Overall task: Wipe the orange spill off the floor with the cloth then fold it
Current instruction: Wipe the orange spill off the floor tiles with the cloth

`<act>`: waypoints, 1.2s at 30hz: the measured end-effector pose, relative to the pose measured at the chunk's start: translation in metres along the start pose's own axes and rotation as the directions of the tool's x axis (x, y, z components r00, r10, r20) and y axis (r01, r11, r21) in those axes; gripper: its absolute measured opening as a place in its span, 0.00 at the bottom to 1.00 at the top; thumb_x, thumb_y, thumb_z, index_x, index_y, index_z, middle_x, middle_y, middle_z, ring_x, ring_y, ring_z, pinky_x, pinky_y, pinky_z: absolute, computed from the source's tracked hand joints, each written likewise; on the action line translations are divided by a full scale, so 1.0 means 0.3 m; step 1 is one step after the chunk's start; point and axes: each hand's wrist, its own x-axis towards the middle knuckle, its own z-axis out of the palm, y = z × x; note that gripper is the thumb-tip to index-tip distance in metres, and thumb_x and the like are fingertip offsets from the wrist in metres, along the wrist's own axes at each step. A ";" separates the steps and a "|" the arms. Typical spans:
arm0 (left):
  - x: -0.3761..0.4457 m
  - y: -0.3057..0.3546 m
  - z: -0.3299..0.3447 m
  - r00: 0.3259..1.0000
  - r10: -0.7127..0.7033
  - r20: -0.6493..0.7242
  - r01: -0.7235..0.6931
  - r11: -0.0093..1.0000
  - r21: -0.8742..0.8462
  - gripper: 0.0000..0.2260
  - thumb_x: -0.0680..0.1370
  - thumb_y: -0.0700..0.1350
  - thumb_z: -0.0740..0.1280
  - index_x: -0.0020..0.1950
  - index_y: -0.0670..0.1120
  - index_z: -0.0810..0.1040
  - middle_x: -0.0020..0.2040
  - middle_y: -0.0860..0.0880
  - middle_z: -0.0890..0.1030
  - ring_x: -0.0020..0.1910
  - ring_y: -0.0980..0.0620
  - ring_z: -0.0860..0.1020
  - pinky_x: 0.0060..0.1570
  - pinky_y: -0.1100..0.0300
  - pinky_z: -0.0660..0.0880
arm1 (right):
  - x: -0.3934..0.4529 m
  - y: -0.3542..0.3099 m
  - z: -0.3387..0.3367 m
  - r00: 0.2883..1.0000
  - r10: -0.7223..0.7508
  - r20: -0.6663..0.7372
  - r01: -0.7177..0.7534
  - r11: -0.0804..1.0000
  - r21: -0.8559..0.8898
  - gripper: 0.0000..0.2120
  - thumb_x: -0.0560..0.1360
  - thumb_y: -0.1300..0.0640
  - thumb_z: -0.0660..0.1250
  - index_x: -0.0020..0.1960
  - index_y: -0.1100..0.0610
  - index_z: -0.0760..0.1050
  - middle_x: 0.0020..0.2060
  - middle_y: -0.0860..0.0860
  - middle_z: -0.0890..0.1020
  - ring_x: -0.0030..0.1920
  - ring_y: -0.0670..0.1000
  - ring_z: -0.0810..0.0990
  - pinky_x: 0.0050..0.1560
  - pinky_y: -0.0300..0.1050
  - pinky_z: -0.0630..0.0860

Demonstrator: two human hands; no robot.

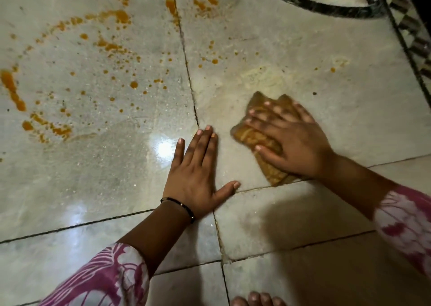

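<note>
Because the cloth [258,140] under our flat, spread right hand [289,140] looks soft, light and already damp with orange, we judge it should be pressed from above, not pinched, while our open left hand [198,177] rests just beside it on the floor [326,91], the spill [70,72] further left.

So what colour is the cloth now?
Brownish-orange cloth, stained, under the right hand; head view.
</note>
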 end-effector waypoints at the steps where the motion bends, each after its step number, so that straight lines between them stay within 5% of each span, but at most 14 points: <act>1: -0.001 -0.002 -0.001 1.000 -0.004 0.000 0.004 1.000 -0.002 0.43 0.73 0.71 0.52 0.77 0.42 0.53 0.78 0.45 0.52 0.77 0.49 0.49 0.74 0.44 0.46 | -0.013 0.050 -0.011 0.998 0.056 0.011 -0.056 0.998 -0.005 0.30 0.74 0.36 0.50 0.73 0.45 0.62 0.73 0.46 0.66 0.74 0.52 0.60 0.71 0.60 0.54; 7: -0.001 0.002 -0.010 0.999 -0.017 0.031 0.017 1.000 0.007 0.43 0.73 0.71 0.51 0.77 0.42 0.52 0.78 0.46 0.51 0.77 0.49 0.48 0.74 0.45 0.45 | 0.218 0.101 -0.018 0.929 0.370 0.019 -0.370 0.929 0.010 0.32 0.75 0.36 0.46 0.76 0.46 0.54 0.76 0.46 0.56 0.76 0.54 0.50 0.71 0.65 0.43; 13: -0.004 0.012 -0.013 1.000 -0.020 0.014 0.020 1.000 0.022 0.43 0.73 0.71 0.50 0.77 0.42 0.54 0.78 0.45 0.53 0.76 0.46 0.53 0.74 0.45 0.47 | 0.100 -0.052 0.006 0.993 0.094 0.069 -0.090 0.994 -0.053 0.32 0.74 0.35 0.43 0.75 0.43 0.56 0.76 0.45 0.59 0.76 0.54 0.54 0.71 0.64 0.46; 16: 0.001 0.011 -0.015 1.000 -0.017 -0.002 0.017 0.999 0.048 0.44 0.71 0.72 0.51 0.76 0.41 0.58 0.77 0.43 0.58 0.73 0.43 0.59 0.72 0.45 0.53 | -0.131 0.010 0.017 0.994 0.088 0.064 -0.086 0.995 -0.043 0.30 0.75 0.36 0.47 0.75 0.43 0.59 0.75 0.45 0.61 0.75 0.53 0.57 0.71 0.63 0.52; 18: 0.023 0.021 -0.020 1.000 -0.013 -0.002 0.013 0.998 0.061 0.45 0.70 0.72 0.52 0.75 0.40 0.60 0.76 0.41 0.60 0.71 0.41 0.60 0.70 0.46 0.54 | -0.260 0.105 0.005 0.975 0.213 0.065 -0.213 0.977 -0.013 0.31 0.74 0.35 0.46 0.75 0.44 0.57 0.75 0.47 0.60 0.75 0.54 0.57 0.71 0.62 0.53; 21: 0.078 0.043 -0.022 1.000 0.010 0.003 -0.010 0.999 0.041 0.46 0.70 0.73 0.50 0.76 0.41 0.54 0.77 0.41 0.55 0.75 0.42 0.52 0.72 0.46 0.42 | -0.322 0.253 -0.025 0.906 0.420 0.048 -0.421 0.907 0.011 0.33 0.74 0.34 0.45 0.76 0.44 0.54 0.76 0.48 0.58 0.75 0.54 0.56 0.70 0.62 0.53; 26: 0.118 0.046 -0.001 1.000 0.029 -0.006 -0.029 0.999 0.043 0.46 0.70 0.73 0.47 0.78 0.42 0.46 0.78 0.44 0.45 0.77 0.47 0.43 0.73 0.46 0.37 | -0.045 0.350 -0.035 0.768 0.640 -0.028 -0.637 0.768 0.072 0.30 0.75 0.36 0.48 0.76 0.45 0.55 0.76 0.49 0.57 0.75 0.56 0.54 0.71 0.65 0.49; 28: 0.111 0.045 -0.001 1.000 0.023 -0.010 -0.023 0.999 0.038 0.46 0.71 0.73 0.47 0.78 0.43 0.46 0.78 0.44 0.46 0.77 0.48 0.43 0.73 0.47 0.37 | 0.035 0.303 -0.024 0.819 0.574 -0.005 -0.573 0.817 0.071 0.29 0.77 0.38 0.49 0.76 0.45 0.56 0.76 0.49 0.57 0.76 0.55 0.52 0.72 0.64 0.43; 31: 0.114 0.047 0.000 0.999 0.032 -0.012 -0.032 0.999 0.016 0.45 0.71 0.73 0.48 0.78 0.43 0.48 0.78 0.44 0.48 0.77 0.48 0.45 0.74 0.45 0.40 | -0.038 0.230 -0.019 0.957 0.289 0.033 -0.290 0.956 0.030 0.31 0.75 0.35 0.46 0.75 0.43 0.56 0.76 0.46 0.58 0.76 0.51 0.51 0.72 0.61 0.41; 33: 0.116 0.045 0.001 0.999 0.031 -0.007 -0.031 1.000 0.003 0.45 0.71 0.73 0.49 0.78 0.42 0.48 0.78 0.44 0.47 0.77 0.47 0.45 0.74 0.45 0.41 | -0.141 0.251 -0.021 0.978 0.190 0.084 -0.191 0.981 0.010 0.32 0.75 0.33 0.45 0.76 0.42 0.54 0.76 0.45 0.57 0.76 0.50 0.51 0.72 0.60 0.45; 36: 0.117 0.045 0.003 1.000 0.031 -0.005 -0.031 1.000 -0.001 0.45 0.71 0.72 0.49 0.78 0.42 0.46 0.78 0.44 0.46 0.77 0.47 0.43 0.74 0.44 0.42 | -0.213 0.385 -0.062 0.957 0.266 0.113 -0.263 0.964 -0.035 0.35 0.73 0.29 0.41 0.76 0.43 0.52 0.76 0.50 0.58 0.75 0.56 0.56 0.70 0.61 0.54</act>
